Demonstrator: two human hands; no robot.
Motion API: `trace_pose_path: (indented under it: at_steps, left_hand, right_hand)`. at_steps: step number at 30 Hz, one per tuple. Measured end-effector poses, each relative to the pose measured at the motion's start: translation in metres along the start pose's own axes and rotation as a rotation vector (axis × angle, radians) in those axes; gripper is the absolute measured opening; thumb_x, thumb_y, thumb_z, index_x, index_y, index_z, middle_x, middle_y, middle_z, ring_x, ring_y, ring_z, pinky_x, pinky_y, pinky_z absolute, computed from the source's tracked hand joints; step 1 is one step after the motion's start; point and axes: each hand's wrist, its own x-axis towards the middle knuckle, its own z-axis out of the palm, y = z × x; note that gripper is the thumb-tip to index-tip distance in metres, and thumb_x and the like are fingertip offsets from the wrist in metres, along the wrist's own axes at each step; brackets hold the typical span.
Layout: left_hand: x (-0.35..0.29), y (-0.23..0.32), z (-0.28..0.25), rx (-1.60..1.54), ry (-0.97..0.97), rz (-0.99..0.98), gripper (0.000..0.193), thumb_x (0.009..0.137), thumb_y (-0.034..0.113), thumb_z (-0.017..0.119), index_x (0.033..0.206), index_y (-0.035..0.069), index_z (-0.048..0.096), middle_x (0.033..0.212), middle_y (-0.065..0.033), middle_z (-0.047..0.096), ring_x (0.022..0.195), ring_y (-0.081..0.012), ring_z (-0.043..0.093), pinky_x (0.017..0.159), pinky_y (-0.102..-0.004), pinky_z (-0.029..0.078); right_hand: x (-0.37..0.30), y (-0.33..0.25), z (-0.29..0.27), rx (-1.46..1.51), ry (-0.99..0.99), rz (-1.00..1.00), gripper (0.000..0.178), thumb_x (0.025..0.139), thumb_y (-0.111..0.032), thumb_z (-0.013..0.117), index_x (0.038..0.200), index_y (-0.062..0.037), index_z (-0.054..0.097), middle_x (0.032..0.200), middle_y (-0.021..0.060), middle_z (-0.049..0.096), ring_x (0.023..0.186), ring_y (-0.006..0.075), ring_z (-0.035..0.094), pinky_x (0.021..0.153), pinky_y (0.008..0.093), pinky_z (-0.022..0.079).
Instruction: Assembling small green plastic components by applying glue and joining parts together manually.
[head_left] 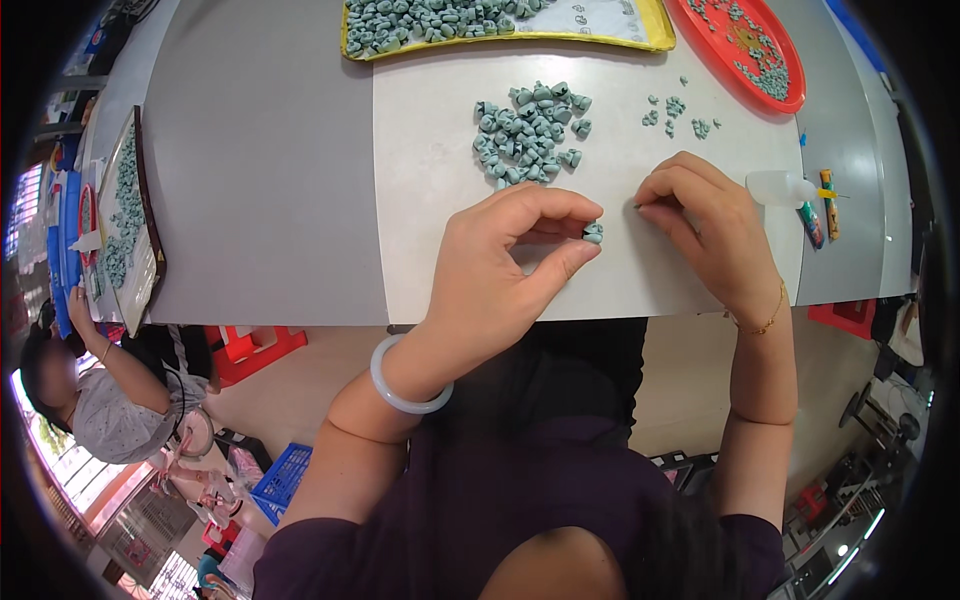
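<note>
Left hand [490, 258]: grip clamped on a grey-green piece [593, 233], parted by its width
Right hand [708, 212]: grip nearly together on a tiny bit [638, 207], too small to identify

top [480, 490]: dark purple, short sleeves [318, 548] | left-wrist bangle [414, 406]: smooth, pale | right-wrist bracelet [769, 324]: thin, gold-coloured

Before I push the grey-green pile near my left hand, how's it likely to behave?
The pile will probably scatter rather than slide as one, since its pieces look separate. Single ones may tip or wobble rather than roll smoothly, given their lumpy shapes. Each is likely light: your left hand holds a similar piece in a fingertip pinch.
</note>
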Motion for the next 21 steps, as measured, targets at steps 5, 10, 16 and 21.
trace_pose_path:
  at_steps: [5, 10, 16, 21]
  left_hand:
    - [0.001, -0.001, 0.002, 0.011, 0.000, -0.002, 0.024, 0.072, -0.007, 0.065, 0.095, -0.002, 0.060, 0.089, -0.0060, 0.062, 0.083, -0.0120, 0.059, 0.077, -0.0244, 0.047]
    - [0.002, -0.004, 0.003, 0.013, 0.052, 0.055, 0.019, 0.072, -0.001, 0.065, 0.091, -0.001, 0.062, 0.083, -0.0085, 0.062, 0.076, -0.0157, 0.062, 0.072, -0.0256, 0.051]
    - [0.001, -0.002, 0.002, 0.030, 0.012, 0.017, 0.023, 0.072, -0.006, 0.065, 0.094, -0.002, 0.061, 0.089, -0.0059, 0.061, 0.081, -0.0121, 0.058, 0.076, -0.0235, 0.046]
    - [0.002, -0.001, 0.003, 0.116, 0.027, 0.093, 0.021, 0.069, -0.006, 0.066, 0.089, -0.001, 0.063, 0.083, -0.0061, 0.061, 0.075, -0.0131, 0.058, 0.070, -0.0231, 0.046]
  right_hand:
    - [0.001, 0.003, -0.001, -0.069, 0.016, -0.061, 0.011, 0.070, 0.005, 0.060, 0.078, -0.0015, 0.055, 0.076, 0.0071, 0.054, 0.069, 0.0229, 0.055, 0.060, 0.0299, 0.044]
    - [0.004, 0.004, -0.004, -0.244, -0.007, -0.207, 0.011, 0.069, 0.004, 0.059, 0.078, -0.0018, 0.055, 0.076, 0.0070, 0.053, 0.069, 0.0230, 0.053, 0.061, 0.0313, 0.044]
    - [0.000, 0.002, 0.006, -0.197, 0.016, -0.188, 0.012, 0.071, 0.005, 0.058, 0.080, -0.0016, 0.054, 0.076, 0.0072, 0.050, 0.070, 0.0209, 0.051, 0.062, 0.0282, 0.043]
    - [-0.010, -0.022, 0.019, 0.348, 0.156, 0.036, 0.009, 0.075, 0.005, 0.059, 0.081, -0.0013, 0.055, 0.076, 0.0058, 0.053, 0.063, 0.0148, 0.052, 0.055, 0.0250, 0.043]
